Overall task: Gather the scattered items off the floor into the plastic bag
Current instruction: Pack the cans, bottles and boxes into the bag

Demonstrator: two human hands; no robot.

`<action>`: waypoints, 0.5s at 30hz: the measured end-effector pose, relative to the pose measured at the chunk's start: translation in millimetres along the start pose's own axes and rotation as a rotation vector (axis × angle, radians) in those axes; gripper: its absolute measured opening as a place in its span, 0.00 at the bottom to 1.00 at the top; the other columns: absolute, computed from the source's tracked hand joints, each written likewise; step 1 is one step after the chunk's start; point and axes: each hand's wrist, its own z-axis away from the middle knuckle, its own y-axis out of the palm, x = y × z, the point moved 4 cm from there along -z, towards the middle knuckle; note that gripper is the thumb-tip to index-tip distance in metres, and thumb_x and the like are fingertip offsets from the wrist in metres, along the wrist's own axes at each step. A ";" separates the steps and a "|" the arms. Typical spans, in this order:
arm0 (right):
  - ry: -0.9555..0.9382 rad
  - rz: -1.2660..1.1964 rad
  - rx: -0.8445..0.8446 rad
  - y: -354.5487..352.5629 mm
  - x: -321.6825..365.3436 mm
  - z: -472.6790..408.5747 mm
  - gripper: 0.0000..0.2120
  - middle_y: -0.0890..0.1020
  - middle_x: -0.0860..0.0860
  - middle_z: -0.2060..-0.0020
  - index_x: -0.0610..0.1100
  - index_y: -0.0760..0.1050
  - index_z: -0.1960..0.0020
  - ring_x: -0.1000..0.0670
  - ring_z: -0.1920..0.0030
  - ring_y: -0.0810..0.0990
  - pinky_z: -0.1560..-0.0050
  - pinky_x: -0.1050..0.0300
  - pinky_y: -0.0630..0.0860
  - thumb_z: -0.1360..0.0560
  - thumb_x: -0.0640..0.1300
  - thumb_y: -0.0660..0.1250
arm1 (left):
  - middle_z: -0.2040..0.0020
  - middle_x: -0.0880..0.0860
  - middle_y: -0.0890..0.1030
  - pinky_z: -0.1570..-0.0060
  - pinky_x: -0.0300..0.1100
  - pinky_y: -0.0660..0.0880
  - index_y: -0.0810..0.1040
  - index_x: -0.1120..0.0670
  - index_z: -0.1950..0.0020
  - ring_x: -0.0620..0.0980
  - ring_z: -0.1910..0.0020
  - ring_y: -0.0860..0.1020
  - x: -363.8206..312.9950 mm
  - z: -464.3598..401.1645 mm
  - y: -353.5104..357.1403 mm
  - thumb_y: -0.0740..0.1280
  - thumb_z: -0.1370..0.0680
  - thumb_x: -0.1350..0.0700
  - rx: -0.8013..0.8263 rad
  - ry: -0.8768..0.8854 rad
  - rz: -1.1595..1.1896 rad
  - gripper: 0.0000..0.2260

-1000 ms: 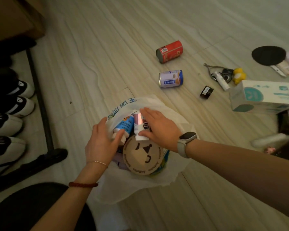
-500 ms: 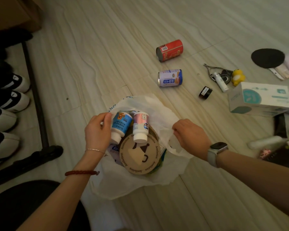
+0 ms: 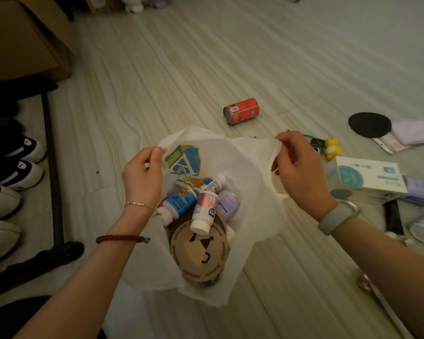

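Two hands hold the bag (image 3: 245,172) open in the middle of the frame. The left hand (image 3: 142,177) pinches the rim on the left side. The right hand (image 3: 298,167) pinches the rim on the right side, with its fingers curled round the thin plastic. The bag sits on the floor (image 3: 181,69), and its mouth is pulled wide.

Inside, low in the middle, lie a blue bottle (image 3: 179,204), a pink bottle (image 3: 203,211) and a purple jar (image 3: 228,204). They rest on a round brown lid (image 3: 198,253).

To do this step well, I think both hands should keep the rim high and stretched, so nothing rolls back out. Pull gently, because thin plastic can tear. One hand should hold the mouth open when the other hand lets go to fetch more.

Plenty is left on the floor. The red can (image 3: 241,111) lies just above the bag. A yellow toy (image 3: 332,149) sits right beside the right hand. A white box (image 3: 367,177) lies at the right edge, and a black disc (image 3: 368,124) lies above it. The can looks closest, so it may be a good next pick. It is round and could roll, so grab it round the middle.
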 end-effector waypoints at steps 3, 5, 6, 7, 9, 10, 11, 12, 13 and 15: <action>-0.003 0.394 0.331 8.6 -11.0 -4.2 0.10 0.75 0.49 0.50 0.44 0.78 0.48 0.51 0.54 0.75 0.50 0.52 0.74 0.25 0.40 0.60 | 0.54 0.56 0.80 0.59 0.36 0.69 0.81 0.55 0.49 0.46 0.58 0.76 1.6 -4.9 9.2 0.61 0.22 0.52 0.098 -0.032 -0.098 0.11; 0.060 0.420 0.447 11.0 -18.3 -0.4 0.14 0.75 0.48 0.42 0.46 0.78 0.45 0.49 0.42 0.74 0.41 0.54 0.70 0.25 0.36 0.58 | 0.49 0.56 0.78 0.52 0.38 0.71 0.79 0.54 0.43 0.48 0.53 0.75 2.0 0.7 12.6 0.59 0.21 0.52 0.202 -0.024 -0.144 0.12; 0.106 0.334 0.406 8.9 -14.4 -1.0 0.16 0.75 0.48 0.41 0.45 0.77 0.43 0.49 0.39 0.74 0.40 0.58 0.68 0.25 0.35 0.56 | 0.47 0.54 0.76 0.48 0.40 0.71 0.77 0.52 0.40 0.47 0.50 0.74 0.9 5.5 12.5 0.59 0.21 0.52 0.245 -0.005 -0.163 0.13; 0.159 0.227 0.332 6.9 -7.6 -3.5 0.15 0.76 0.48 0.41 0.43 0.76 0.41 0.49 0.39 0.73 0.42 0.63 0.66 0.24 0.36 0.56 | 0.46 0.52 0.75 0.45 0.41 0.71 0.76 0.52 0.39 0.46 0.48 0.73 -0.2 10.5 11.3 0.59 0.21 0.53 0.281 0.017 -0.176 0.13; 0.253 0.060 0.228 9.0 5.8 -10.9 0.15 0.77 0.50 0.42 0.43 0.72 0.38 0.51 0.40 0.73 0.46 0.66 0.64 0.22 0.45 0.56 | 0.45 0.49 0.73 0.40 0.45 0.71 0.75 0.53 0.38 0.44 0.46 0.72 0.5 20.0 8.4 0.60 0.21 0.55 0.340 0.050 -0.167 0.13; 0.299 0.020 0.247 15.9 10.3 -14.3 0.20 0.76 0.49 0.40 0.44 0.68 0.35 0.51 0.39 0.72 0.45 0.64 0.64 0.22 0.53 0.56 | 0.44 0.49 0.73 0.39 0.47 0.72 0.74 0.53 0.37 0.44 0.44 0.72 0.9 24.9 6.9 0.60 0.21 0.55 0.362 0.054 -0.154 0.14; 0.344 0.013 0.304 27.4 13.8 -16.0 0.27 0.73 0.48 0.36 0.45 0.64 0.32 0.49 0.36 0.71 0.41 0.59 0.65 0.24 0.60 0.55 | 0.43 0.50 0.74 0.39 0.49 0.72 0.73 0.53 0.36 0.46 0.43 0.73 2.0 29.2 5.4 0.60 0.21 0.55 0.373 0.054 -0.144 0.14; 0.366 0.064 0.380 41.1 17.8 -15.1 0.34 0.69 0.46 0.32 0.46 0.59 0.29 0.47 0.33 0.68 0.36 0.54 0.64 0.27 0.65 0.55 | 0.41 0.51 0.75 0.40 0.49 0.73 0.71 0.53 0.34 0.47 0.41 0.73 3.1 33.5 4.1 0.59 0.21 0.55 0.371 0.057 -0.141 0.15; 0.362 0.149 0.453 55.7 21.7 -11.9 0.40 0.65 0.45 0.30 0.46 0.54 0.27 0.44 0.30 0.64 0.32 0.47 0.63 0.30 0.69 0.56 | 0.39 0.53 0.75 0.42 0.48 0.73 0.69 0.53 0.32 0.49 0.41 0.74 3.5 37.5 2.7 0.59 0.21 0.54 0.352 0.063 -0.155 0.17; 0.350 0.309 0.553 81.8 20.2 -1.9 0.46 0.61 0.41 0.29 0.47 0.46 0.26 0.39 0.29 0.59 0.33 0.38 0.62 0.33 0.69 0.61 | 0.37 0.54 0.73 0.45 0.43 0.72 0.63 0.55 0.30 0.52 0.40 0.74 8.5 43.1 -2.9 0.59 0.21 0.53 0.280 0.024 -0.201 0.20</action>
